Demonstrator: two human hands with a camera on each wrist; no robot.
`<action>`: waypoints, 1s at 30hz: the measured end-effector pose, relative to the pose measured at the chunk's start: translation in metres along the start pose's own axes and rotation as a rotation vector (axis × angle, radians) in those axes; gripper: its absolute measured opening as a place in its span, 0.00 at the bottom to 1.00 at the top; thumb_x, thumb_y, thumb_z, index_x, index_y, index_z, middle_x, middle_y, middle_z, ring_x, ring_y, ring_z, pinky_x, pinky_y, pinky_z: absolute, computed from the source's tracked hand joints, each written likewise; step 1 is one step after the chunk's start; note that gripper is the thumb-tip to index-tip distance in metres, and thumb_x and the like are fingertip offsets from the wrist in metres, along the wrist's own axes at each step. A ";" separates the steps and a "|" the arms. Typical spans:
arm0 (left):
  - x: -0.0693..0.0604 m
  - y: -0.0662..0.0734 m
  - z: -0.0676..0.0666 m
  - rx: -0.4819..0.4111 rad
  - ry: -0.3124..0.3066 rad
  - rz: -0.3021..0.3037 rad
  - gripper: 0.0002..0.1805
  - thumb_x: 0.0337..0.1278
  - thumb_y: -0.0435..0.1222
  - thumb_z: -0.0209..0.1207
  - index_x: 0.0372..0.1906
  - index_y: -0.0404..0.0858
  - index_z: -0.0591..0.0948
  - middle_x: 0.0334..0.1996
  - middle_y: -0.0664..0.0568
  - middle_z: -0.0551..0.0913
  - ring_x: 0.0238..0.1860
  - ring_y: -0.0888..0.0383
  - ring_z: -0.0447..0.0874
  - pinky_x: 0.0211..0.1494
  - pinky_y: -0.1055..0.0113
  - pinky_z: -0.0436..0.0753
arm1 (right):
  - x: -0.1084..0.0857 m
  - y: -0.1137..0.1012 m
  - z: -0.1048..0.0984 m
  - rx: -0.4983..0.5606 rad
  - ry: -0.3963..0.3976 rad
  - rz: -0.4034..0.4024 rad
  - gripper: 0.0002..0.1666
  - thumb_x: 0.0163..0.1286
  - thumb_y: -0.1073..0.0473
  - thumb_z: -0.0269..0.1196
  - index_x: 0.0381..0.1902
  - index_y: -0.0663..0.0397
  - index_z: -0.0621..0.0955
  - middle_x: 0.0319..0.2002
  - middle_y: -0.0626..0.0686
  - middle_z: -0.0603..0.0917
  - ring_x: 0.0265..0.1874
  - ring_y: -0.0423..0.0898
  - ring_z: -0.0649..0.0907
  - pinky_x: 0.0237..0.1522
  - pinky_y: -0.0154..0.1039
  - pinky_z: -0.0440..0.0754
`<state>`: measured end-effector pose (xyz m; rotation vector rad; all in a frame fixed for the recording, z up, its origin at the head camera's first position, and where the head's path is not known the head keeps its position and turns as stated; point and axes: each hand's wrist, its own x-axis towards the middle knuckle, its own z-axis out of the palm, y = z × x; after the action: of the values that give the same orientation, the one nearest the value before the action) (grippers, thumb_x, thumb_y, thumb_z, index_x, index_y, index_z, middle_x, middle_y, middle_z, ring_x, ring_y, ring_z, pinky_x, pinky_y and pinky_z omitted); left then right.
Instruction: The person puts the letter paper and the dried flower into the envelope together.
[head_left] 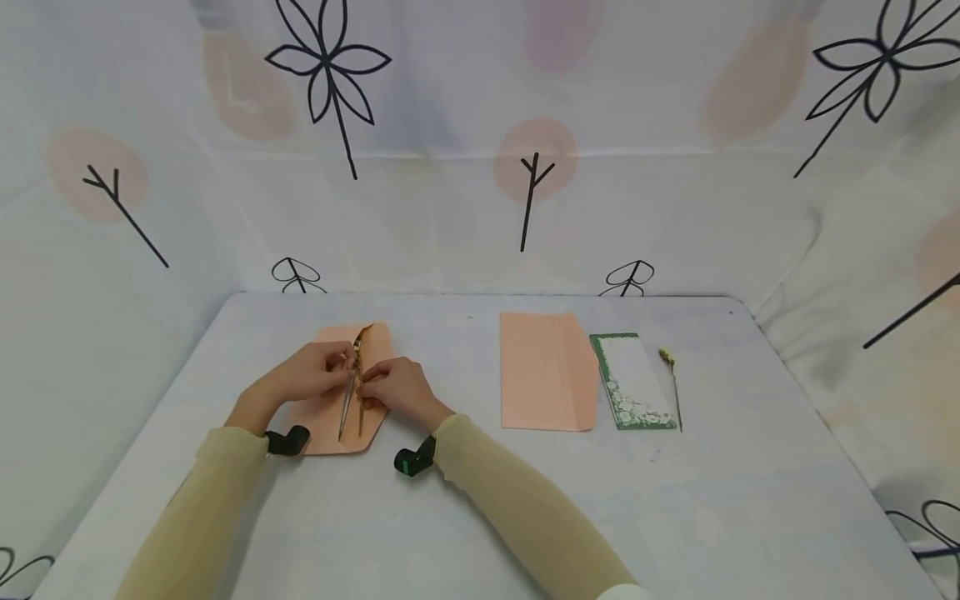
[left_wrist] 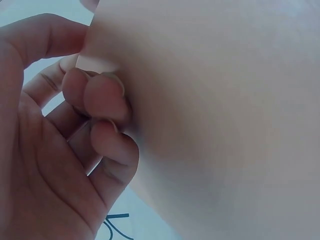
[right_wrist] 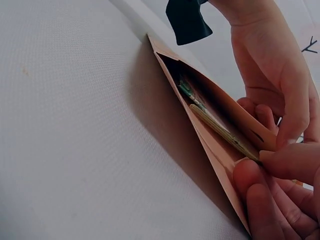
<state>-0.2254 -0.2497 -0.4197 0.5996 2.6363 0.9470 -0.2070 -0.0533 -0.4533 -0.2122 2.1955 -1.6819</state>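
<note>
A peach paper envelope (head_left: 322,421) lies at the left of the table with its mouth spread apart. My left hand (head_left: 318,369) grips the envelope by its edge; in the left wrist view the thumb and curled fingers meet the paper (left_wrist: 225,100). From the other side, my right hand (head_left: 403,387) pinches a thin yellow-green stem (right_wrist: 220,129) at the envelope's mouth. Most of the stem lies within the opening, beside a green-patterned card (right_wrist: 186,90) that sits inside. The stem's far end shows in the right wrist view; its other end is hidden by fingers.
Right of my hands lies a second peach envelope (head_left: 536,375), with its flap to the right. A white card with a green floral border (head_left: 636,379) is beside it. Further right is a small dried flower on a thin stem (head_left: 667,358). Patterned cloth (head_left: 450,225) hangs behind the table.
</note>
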 end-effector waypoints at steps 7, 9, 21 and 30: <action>-0.001 0.001 0.002 0.030 0.013 0.004 0.03 0.61 0.32 0.58 0.36 0.41 0.75 0.18 0.57 0.70 0.20 0.60 0.68 0.25 0.68 0.66 | 0.001 0.003 -0.002 0.006 -0.030 -0.020 0.08 0.63 0.60 0.71 0.39 0.56 0.87 0.21 0.47 0.86 0.22 0.41 0.87 0.26 0.31 0.79; 0.000 0.001 0.003 0.030 0.015 -0.007 0.03 0.61 0.32 0.59 0.36 0.41 0.75 0.19 0.57 0.70 0.21 0.60 0.68 0.26 0.68 0.66 | 0.002 0.003 -0.003 0.006 -0.036 -0.022 0.09 0.63 0.59 0.71 0.40 0.55 0.87 0.22 0.47 0.86 0.23 0.41 0.87 0.27 0.31 0.79; 0.004 -0.002 0.001 0.027 0.004 0.000 0.04 0.62 0.33 0.59 0.36 0.43 0.74 0.19 0.57 0.70 0.21 0.58 0.69 0.27 0.67 0.67 | 0.003 -0.012 -0.003 -0.005 -0.055 0.013 0.10 0.63 0.62 0.70 0.43 0.56 0.86 0.23 0.49 0.87 0.22 0.42 0.87 0.27 0.32 0.80; 0.002 -0.002 0.000 0.032 0.010 0.027 0.05 0.63 0.33 0.58 0.35 0.44 0.74 0.17 0.58 0.69 0.19 0.60 0.68 0.26 0.68 0.66 | 0.004 -0.015 0.008 -0.028 -0.029 0.007 0.10 0.62 0.64 0.70 0.42 0.57 0.86 0.21 0.49 0.86 0.20 0.41 0.86 0.25 0.30 0.80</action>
<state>-0.2273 -0.2498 -0.4213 0.6410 2.6635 0.9189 -0.2097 -0.0660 -0.4414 -0.2355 2.1970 -1.6350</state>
